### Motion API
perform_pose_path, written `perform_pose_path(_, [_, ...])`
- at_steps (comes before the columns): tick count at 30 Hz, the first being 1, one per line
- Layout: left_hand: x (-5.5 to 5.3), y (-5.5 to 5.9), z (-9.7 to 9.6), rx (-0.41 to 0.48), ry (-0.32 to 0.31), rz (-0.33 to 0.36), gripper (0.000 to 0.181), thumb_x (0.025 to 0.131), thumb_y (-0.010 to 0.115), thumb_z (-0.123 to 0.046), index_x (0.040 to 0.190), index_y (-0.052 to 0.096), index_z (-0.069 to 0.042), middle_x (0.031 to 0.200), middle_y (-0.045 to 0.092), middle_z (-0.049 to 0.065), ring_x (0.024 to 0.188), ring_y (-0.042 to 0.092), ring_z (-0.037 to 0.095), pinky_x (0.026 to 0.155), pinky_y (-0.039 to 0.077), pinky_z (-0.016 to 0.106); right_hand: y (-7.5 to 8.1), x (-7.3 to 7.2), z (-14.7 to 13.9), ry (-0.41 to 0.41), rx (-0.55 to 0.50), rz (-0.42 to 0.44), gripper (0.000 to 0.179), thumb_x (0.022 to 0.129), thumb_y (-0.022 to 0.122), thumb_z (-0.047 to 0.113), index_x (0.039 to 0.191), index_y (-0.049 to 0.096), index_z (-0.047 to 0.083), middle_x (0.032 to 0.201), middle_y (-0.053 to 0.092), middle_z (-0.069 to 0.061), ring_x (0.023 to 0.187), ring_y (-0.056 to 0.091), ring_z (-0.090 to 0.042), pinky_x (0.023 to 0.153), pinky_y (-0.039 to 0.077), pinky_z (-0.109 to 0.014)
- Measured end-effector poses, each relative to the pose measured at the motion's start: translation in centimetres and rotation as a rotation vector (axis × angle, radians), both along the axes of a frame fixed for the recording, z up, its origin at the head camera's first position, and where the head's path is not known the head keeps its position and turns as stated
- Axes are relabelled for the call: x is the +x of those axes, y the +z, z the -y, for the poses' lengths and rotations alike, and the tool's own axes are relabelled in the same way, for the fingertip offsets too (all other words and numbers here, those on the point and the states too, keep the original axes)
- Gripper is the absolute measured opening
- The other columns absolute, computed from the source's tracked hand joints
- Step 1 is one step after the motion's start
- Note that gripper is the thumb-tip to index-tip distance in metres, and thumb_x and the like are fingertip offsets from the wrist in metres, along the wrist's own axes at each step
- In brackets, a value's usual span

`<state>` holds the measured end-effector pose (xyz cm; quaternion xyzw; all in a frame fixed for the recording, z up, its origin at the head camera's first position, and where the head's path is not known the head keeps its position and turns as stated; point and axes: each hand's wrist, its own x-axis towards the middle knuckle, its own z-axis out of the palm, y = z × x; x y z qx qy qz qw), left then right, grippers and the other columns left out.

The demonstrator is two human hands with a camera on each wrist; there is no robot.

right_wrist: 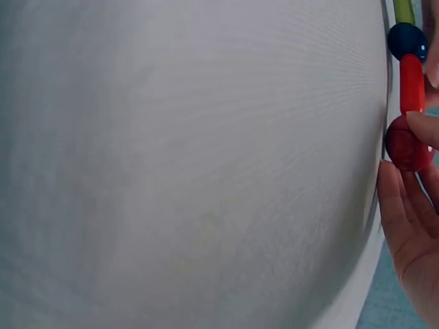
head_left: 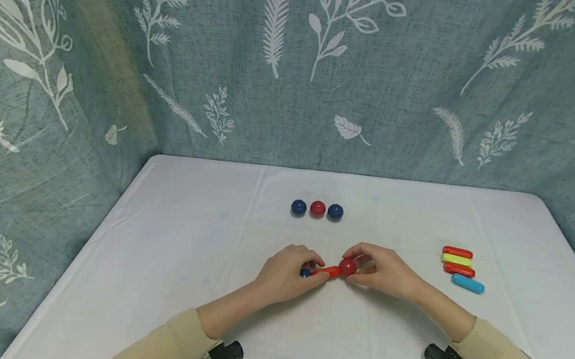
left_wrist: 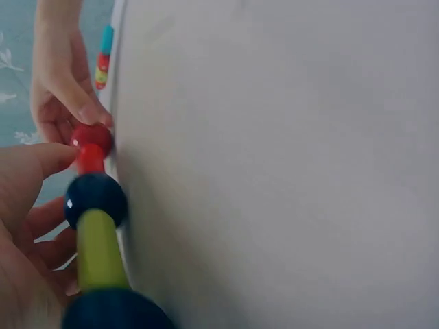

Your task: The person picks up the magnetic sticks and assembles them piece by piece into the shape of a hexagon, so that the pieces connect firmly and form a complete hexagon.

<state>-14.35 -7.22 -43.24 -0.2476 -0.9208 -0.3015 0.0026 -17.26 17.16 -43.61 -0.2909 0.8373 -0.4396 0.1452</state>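
Observation:
A chain of balls and rods spans the space between both hands. It runs from a dark blue ball (left_wrist: 113, 312) through a yellow-green rod (left_wrist: 101, 250), a second dark blue ball (left_wrist: 96, 200) and a red rod (head_left: 331, 271) to a red ball (head_left: 347, 267). My left hand (head_left: 286, 273) holds the chain at the red rod, thumb along it and fingers curled by the blue ball. With thumb and fingers, my right hand (head_left: 387, 271) pinches the red ball at the end. The left hand hides the yellow-green part in the head view.
Behind the hands, a loose red ball (head_left: 318, 209) sits between two dark blue balls (head_left: 298, 207). Loose rods lie at the right: two red (head_left: 458, 252), one yellow-green (head_left: 456, 260) and one blue (head_left: 468, 283). A patterned curtain (head_left: 285, 112) hangs behind the white table (head_left: 197, 204).

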Motion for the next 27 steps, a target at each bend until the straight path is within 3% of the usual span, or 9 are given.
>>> perform_pose_path(6, [-0.3,0.6,-2.0,0.005,0.015,0.046,0.029,0.088,0.071,-0.034,0.105,0.072,-0.01,0.084,0.064,-0.003,0.078,0.056,0.012,0.062,0.045,0.024,0.0,0.0,-0.2,-0.003,0.007,0.006,0.038,0.084,0.077,0.012,0.118,0.061,0.005,0.113,0.064,-0.006,0.1,0.062,-0.022,0.082,0.053,-0.028])
perform_pose_path(11, [-0.6,0.2,-3.4,-0.015,0.056,0.109,0.037,0.089,0.069,-0.04,0.11,0.07,-0.009,0.084,0.061,-0.003,0.076,0.053,0.01,0.06,0.043,0.024,0.1,0.0,-0.6,-0.013,0.034,0.017,0.037,0.085,0.077,0.015,0.118,0.061,0.008,0.109,0.065,-0.002,0.098,0.061,-0.019,0.083,0.053,-0.028])
perform_pose_path(17, [-0.7,-0.1,-4.2,-0.04,0.044,0.105,0.042,0.09,0.067,-0.043,0.117,0.067,-0.012,0.087,0.059,-0.003,0.077,0.052,0.01,0.06,0.042,0.024,0.3,0.1,-2.2,-0.04,0.051,-0.01,0.031,0.087,0.075,0.015,0.115,0.063,0.008,0.101,0.066,0.001,0.092,0.061,-0.017,0.082,0.053,-0.027])
perform_pose_path(22, [-0.7,-0.4,-4.5,-0.06,0.013,0.1,0.039,0.09,0.068,-0.041,0.118,0.067,-0.014,0.092,0.062,-0.002,0.079,0.053,0.01,0.063,0.044,0.023,1.0,0.1,-4.8,-0.162,0.134,-0.143,0.021,0.091,0.069,0.013,0.112,0.066,0.008,0.103,0.067,0.0,0.094,0.061,-0.018,0.082,0.053,-0.035])
perform_pose_path(27, [-0.8,-0.6,-4.4,-0.055,0.01,0.102,0.037,0.091,0.068,-0.04,0.118,0.067,-0.015,0.095,0.063,-0.002,0.081,0.054,0.01,0.066,0.044,0.022,2.5,-0.3,-8.3,-0.342,0.272,-0.268,0.022,0.092,0.065,0.01,0.113,0.066,0.002,0.111,0.065,-0.016,0.102,0.058,-0.034,0.085,0.048,-0.051])
